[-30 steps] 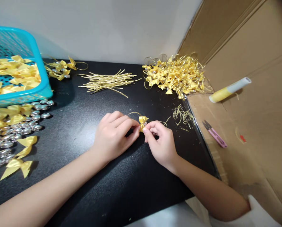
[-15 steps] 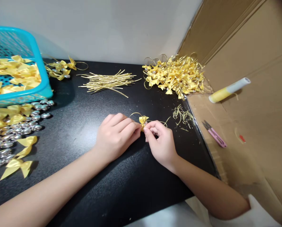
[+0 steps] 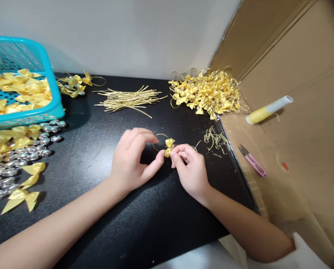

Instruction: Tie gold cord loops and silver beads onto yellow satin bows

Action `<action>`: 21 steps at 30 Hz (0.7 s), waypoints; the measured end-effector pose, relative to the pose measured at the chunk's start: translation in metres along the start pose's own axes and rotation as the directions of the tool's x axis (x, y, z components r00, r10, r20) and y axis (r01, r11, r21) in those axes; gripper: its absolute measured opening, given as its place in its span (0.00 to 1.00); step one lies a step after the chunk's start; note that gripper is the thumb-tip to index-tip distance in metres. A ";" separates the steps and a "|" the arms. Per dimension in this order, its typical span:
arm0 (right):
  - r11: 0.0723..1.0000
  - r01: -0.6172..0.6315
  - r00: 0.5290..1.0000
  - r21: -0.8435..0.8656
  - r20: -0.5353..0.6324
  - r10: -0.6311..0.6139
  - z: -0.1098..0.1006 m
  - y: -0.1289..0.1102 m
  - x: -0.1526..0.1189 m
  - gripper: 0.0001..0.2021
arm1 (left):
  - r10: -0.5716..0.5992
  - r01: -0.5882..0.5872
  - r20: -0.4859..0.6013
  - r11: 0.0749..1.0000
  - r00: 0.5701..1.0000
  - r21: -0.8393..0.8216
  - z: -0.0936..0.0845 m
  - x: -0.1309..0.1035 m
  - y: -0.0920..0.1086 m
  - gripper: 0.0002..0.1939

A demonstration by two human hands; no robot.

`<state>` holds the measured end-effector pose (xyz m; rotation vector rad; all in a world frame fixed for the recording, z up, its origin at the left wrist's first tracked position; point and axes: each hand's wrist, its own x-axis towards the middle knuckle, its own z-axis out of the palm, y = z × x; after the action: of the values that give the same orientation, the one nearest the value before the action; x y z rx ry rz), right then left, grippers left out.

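Note:
A small yellow ribbon bow (image 3: 169, 146) with a gold cord loop (image 3: 161, 135) is pinched between the thumb and fingers of my right hand (image 3: 190, 168). Loose cord ends stick out to the right, behind those fingers. My left hand (image 3: 133, 158) is open at the bow's left side, its thumb and forefinger apart around the edge of the loop. The left thumb tip is beside the bow; whether it touches cannot be made out. My right fingers partly hide the knot area.
A blue basket (image 3: 47, 74) of yellow bows stands left, with silver beads (image 3: 24, 153) and more bows before it. Gold cords (image 3: 130, 100) lie mid-table. Finished-looking bow loops (image 3: 208, 89) are heaped right, near cord clippings (image 3: 215, 138), pink thread snips (image 3: 253, 160) and a tube (image 3: 269, 110).
My left fingers have opened and lifted off the bow, while the thumb stays close to it. My right hand keeps its pinch in the same place.

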<state>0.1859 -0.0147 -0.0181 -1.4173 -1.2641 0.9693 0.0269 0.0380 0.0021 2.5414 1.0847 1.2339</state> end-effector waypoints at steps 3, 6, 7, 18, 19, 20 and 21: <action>1.000 0.006 1.000 -0.014 0.005 -0.006 0.000 0.000 0.000 0.07 | 0.015 -0.016 0.014 0.999 1.000 0.036 -0.001 0.002 0.000 0.03; 0.999 0.012 1.000 -0.030 0.006 -0.012 0.000 -0.001 0.000 0.07 | 0.029 -0.032 0.040 0.997 0.999 0.069 -0.002 0.003 0.000 0.01; 0.999 0.017 1.000 -0.033 0.004 -0.016 0.000 -0.001 0.000 0.07 | 0.026 -0.030 0.045 0.997 0.999 0.077 -0.002 0.004 0.000 0.02; 0.999 0.025 1.000 -0.037 0.005 -0.025 0.001 0.000 -0.001 0.07 | 0.034 -0.039 0.062 0.996 0.997 0.075 -0.001 0.005 -0.002 0.03; 0.999 0.029 1.000 -0.035 0.006 -0.028 0.001 -0.001 -0.001 0.07 | 0.042 -0.047 0.058 0.996 0.997 0.077 0.000 0.006 -0.002 0.03; 0.999 0.032 0.999 -0.032 0.006 -0.032 0.001 -0.001 -0.001 0.07 | 0.049 -0.053 0.053 0.995 0.997 0.079 0.000 0.006 -0.002 0.04; 0.999 0.034 0.999 -0.032 0.005 -0.034 0.001 -0.001 -0.001 0.07 | 0.057 -0.061 0.046 0.995 0.997 0.080 0.000 0.006 -0.002 0.04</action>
<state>0.1850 -0.0154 -0.0175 -1.4139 -1.3085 0.9339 0.0281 0.0434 0.0050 2.6656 1.0798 1.1649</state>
